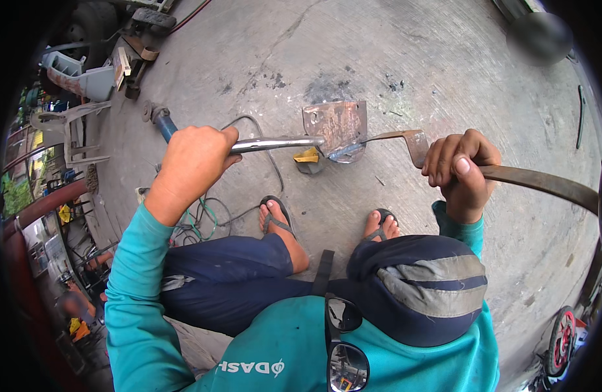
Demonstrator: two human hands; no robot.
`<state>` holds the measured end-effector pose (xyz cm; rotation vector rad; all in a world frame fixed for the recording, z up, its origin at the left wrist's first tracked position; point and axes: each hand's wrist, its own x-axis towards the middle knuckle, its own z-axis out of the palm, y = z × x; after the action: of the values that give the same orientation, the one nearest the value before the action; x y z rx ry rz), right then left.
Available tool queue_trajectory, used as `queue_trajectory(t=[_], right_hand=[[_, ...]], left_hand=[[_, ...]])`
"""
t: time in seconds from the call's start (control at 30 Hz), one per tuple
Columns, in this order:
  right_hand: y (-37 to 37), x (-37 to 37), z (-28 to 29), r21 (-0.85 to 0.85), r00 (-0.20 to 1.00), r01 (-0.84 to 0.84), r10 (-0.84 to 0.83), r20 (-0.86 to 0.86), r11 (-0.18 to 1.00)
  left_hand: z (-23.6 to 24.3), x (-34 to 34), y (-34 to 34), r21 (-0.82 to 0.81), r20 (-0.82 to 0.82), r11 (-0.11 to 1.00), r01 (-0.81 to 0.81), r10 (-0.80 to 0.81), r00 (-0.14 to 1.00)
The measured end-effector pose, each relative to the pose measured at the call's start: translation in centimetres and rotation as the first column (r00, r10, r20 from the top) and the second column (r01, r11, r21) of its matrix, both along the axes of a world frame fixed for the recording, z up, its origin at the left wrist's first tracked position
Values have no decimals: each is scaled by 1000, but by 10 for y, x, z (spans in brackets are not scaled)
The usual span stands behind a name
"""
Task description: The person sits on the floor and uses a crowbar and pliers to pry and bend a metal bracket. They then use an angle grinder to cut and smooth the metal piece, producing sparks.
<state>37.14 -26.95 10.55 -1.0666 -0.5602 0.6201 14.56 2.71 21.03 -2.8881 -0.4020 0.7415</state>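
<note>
My left hand (195, 166) is wrapped round a shiny metal rod (278, 142) pointing rightward above a rusty plate (333, 121). My right hand (459, 166) grips a long bent flat steel bar (536, 179), whose narrower, hooked end reaches over the plate's right side. A bluish strip (347, 151) lies along the plate's lower edge. A grey block (309, 166) with a yellow piece (305, 155) sits beside it. Partly hidden behind my left hand is a blue cylindrical tool (166, 127).
Loose cables (203, 219) lie on the concrete floor (418, 78) near my sandalled feet. A grey plastic part (72, 72), a frame (79, 144) and a tyre (82, 32) crowd the left. A red-rimmed wheel (561, 340) stands at lower right, a thin dark bar (580, 116) at right.
</note>
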Motion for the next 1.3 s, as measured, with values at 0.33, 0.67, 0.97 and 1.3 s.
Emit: queue_trajectory(t=[0.33, 0.67, 0.97, 1.3], right_hand=[[-8, 7, 13, 189, 1000, 6, -6, 0, 982], [-13, 15, 24, 263, 999, 19, -27, 26, 965], [-5, 6, 2, 140, 997, 36, -26, -73, 990], [0, 2, -1, 49, 999, 10, -12, 47, 999]], left_hand=[[-2, -4, -1, -18, -23, 999, -47, 46, 999], [-1, -5, -1, -11, -26, 999, -52, 52, 998], [5, 6, -5, 18, -18, 1000, -8, 8, 1000], [7, 9, -4, 14, -28, 1000, -8, 9, 1000]])
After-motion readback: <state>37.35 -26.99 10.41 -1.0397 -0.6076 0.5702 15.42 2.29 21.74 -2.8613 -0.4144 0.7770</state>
